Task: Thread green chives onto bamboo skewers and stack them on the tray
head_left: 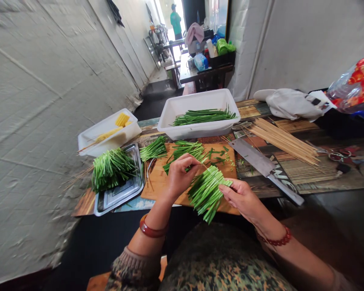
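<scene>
My right hand [239,198] grips a row of cut garlic chives [208,190] at its right edge, holding it above the cutting board [154,188]. The fingers of my left hand [183,173] are pinched at the row's upper left, on a thin bamboo skewer of which only a short bit shows. Loose cut chives [188,149] and small scraps lie on the board behind my hands. A skewered bunch of chives [153,148] rests at the board's left corner. More skewered chives [112,169] are piled on a metal tray [135,188] to the left.
A cleaver [255,157] lies right of the board, near a heap of bamboo skewers [285,141] and scissors [339,153]. Behind stand a white tub [197,131] of long chives and a smaller tub [115,143] with yellow skewered food. A cap [291,103] sits at back right.
</scene>
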Motion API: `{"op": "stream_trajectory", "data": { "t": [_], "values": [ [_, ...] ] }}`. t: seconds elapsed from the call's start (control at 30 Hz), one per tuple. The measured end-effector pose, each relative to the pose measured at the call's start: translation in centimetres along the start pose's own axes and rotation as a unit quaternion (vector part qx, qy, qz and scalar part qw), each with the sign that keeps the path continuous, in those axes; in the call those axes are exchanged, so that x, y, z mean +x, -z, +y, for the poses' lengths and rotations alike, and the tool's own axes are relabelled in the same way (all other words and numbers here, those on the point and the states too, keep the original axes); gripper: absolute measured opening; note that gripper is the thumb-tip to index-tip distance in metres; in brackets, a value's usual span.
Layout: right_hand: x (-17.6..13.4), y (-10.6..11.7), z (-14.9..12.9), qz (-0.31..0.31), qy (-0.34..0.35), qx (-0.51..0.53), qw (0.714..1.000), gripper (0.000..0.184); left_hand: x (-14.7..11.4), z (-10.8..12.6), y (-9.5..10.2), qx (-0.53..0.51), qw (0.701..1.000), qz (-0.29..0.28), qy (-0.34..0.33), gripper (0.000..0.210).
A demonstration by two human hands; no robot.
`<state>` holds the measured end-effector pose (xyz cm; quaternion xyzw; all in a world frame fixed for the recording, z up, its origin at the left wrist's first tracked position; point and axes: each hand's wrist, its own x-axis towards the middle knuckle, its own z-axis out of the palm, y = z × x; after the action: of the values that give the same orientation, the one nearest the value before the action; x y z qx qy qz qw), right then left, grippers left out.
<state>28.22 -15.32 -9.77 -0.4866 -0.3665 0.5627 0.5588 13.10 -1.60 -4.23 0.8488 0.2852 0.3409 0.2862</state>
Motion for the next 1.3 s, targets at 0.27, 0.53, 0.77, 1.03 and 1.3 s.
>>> {"op": "stream_trajectory", "data": {
  "t": [0.27, 0.53, 0.77, 1.03, 1.3],
  "values": [
    [0.5, 0.1, 0.5, -0.013, 0.011, 0.017, 1.0, 0.039, -0.3, -0.1, 0.0, -0.043, 0.997, -0.065, -0.02, 0.014],
    [0.3, 0.2, 0.2, -0.034, 0.007, 0.041, 0.999, 0.039, -0.1, 0.3, 1.0, -0.096, 0.971, -0.189, 0.107, 0.028],
    [0.8, 0.3, 0.9, -0.012, 0.015, -0.005, 1.0, 0.038, -0.1, 0.1, 0.0, -0.177, 0.942, -0.219, 0.184, 0.037],
    [0.6, 0.2, 1.1, -0.02, 0.004, 0.005, 1.0, 0.036, 0.2, -0.4, -0.2, -0.198, 0.929, -0.229, 0.213, 0.036],
    [-0.4, 1.9, 0.8, 0.055, -0.021, 0.07, 0.996, 0.036, 0.7, -2.6, 1.7, -0.237, 0.945, -0.07, 0.213, 0.032]
  ]
}}
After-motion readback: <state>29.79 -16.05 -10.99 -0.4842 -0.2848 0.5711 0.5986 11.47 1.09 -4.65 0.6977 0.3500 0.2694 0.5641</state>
